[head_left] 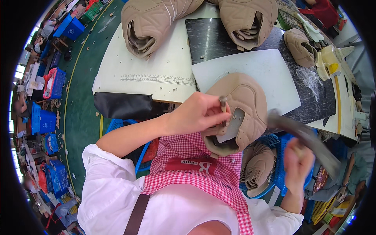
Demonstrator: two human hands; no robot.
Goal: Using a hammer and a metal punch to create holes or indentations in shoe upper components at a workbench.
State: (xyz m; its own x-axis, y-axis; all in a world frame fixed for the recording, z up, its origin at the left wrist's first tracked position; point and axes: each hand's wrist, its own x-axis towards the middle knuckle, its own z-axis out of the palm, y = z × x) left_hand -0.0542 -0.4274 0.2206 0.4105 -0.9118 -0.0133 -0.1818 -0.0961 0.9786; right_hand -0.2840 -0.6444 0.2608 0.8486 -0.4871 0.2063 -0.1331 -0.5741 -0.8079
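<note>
A tan shoe upper (252, 96) lies at the table's front edge, its opening toward me, with a row of small holes along the eyelet edge. My left hand (192, 111) pinches a short metal punch (223, 102), held upright with its lower end at the upper's left eyelet edge. In my right hand (298, 162) is a hammer (309, 137), raised to the right of the upper and smeared by motion. Through the upper's opening shows a pale surface with small bits on it. A white sheet (246, 70) lies under the upper's far part.
Stacks of tan uppers (152, 23) stand at the back, and another upper (299, 47) lies at the right beside clear plastic (311, 80). A black board (321, 100) covers part of the white table (113, 66). Below, a blue basket (280, 164) stands beside finished-looking tan shoes (260, 168).
</note>
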